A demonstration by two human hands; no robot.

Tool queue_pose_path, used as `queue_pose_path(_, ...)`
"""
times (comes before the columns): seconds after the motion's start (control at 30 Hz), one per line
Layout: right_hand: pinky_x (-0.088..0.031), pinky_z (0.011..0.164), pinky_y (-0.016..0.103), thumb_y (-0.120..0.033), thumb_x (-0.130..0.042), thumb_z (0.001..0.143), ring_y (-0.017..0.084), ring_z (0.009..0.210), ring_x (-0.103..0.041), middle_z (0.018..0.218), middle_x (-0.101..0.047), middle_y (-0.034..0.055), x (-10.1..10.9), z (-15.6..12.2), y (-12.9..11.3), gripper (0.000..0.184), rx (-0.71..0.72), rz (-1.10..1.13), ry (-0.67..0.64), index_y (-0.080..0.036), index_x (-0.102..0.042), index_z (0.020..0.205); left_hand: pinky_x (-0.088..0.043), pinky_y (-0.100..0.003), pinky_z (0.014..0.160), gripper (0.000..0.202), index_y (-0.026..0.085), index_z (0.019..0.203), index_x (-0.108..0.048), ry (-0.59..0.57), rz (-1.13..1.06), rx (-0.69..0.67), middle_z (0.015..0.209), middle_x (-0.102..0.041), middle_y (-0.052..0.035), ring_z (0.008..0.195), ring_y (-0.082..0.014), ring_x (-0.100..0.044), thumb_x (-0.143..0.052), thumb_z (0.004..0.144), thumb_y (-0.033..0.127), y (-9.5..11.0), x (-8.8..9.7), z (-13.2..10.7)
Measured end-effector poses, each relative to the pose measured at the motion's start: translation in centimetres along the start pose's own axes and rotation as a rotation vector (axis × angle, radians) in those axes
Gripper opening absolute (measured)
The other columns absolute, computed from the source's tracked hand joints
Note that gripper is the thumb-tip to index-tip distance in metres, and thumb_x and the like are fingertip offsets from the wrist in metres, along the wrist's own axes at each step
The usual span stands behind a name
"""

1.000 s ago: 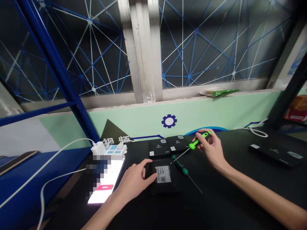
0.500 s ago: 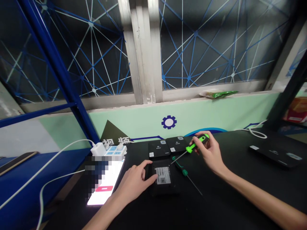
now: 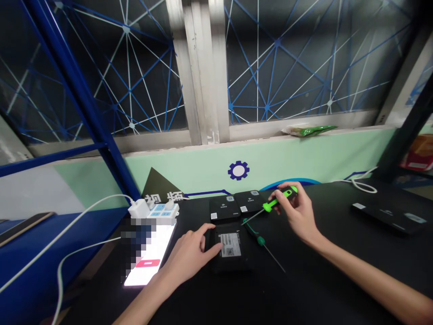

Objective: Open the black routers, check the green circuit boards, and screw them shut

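Left hand (image 3: 191,250) rests spread on the black box (image 3: 233,263), index finger at its far left corner and thumb by the label (image 3: 231,245), while the right hand (image 3: 300,214) is closed round the green handle of a screwdriver (image 3: 283,197). The box lies label up on the black table (image 3: 304,289), roughly central, and the tip slants to its far right corner; whether it touches cannot be told. To work well, the shaft should probably stand steeper, square to whatever the tip meets, with the left fingers pressing firmly and clear of any slip. Just right of the box lies a second driver (image 3: 260,241); behind are two more boxes (image 3: 223,207), side by side. On so dark a surface, small parts could be hard to spot. To the left are a lit screen (image 3: 148,271) and a power strip (image 3: 165,212); far right, a flat device (image 3: 389,219). Beyond rise a pale green wall (image 3: 196,162) and dark windows (image 3: 287,76) with blue and white lines
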State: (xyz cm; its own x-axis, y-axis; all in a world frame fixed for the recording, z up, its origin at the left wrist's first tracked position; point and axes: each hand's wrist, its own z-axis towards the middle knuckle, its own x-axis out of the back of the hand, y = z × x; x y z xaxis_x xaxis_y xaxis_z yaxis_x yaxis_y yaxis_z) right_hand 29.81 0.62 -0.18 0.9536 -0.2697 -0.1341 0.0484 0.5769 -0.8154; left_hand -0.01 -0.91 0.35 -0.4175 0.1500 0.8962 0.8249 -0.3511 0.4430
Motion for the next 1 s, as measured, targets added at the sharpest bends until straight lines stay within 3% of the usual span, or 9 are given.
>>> queue_pose_path(0.33,-0.048,0.045,0.024,-0.042,-0.071,0.088,0.013,0.054,-0.058,0.079,-0.069,0.0013,-0.3,-0.2,0.2,0.024,-0.076,0.114,-0.024,-0.024,-0.057,0.098,-0.036,-0.028,0.062,0.049,0.029,0.132,-0.056,0.004,0.023,-0.013,0.061,-0.054,0.0068,0.065,-0.0181,-0.056,-0.053,0.093,0.058,-0.1,-0.1,0.0)
queue_pose_path(1.0,-0.049,0.044,0.027,-0.045,-0.078,0.08,0.015,0.052,-0.059,0.077,-0.07,0.0023,0.3,0.6,0.9,0.033,-0.088,0.021,0.043,-0.023,-0.057,0.093,-0.037,-0.027,0.06,0.05,0.03,0.133,-0.055,-0.008,0.035,0.005,0.063,-0.055,0.0057,0.071,-0.0202,-0.058,-0.052,0.092,0.06,0.1,0.1,-0.1)
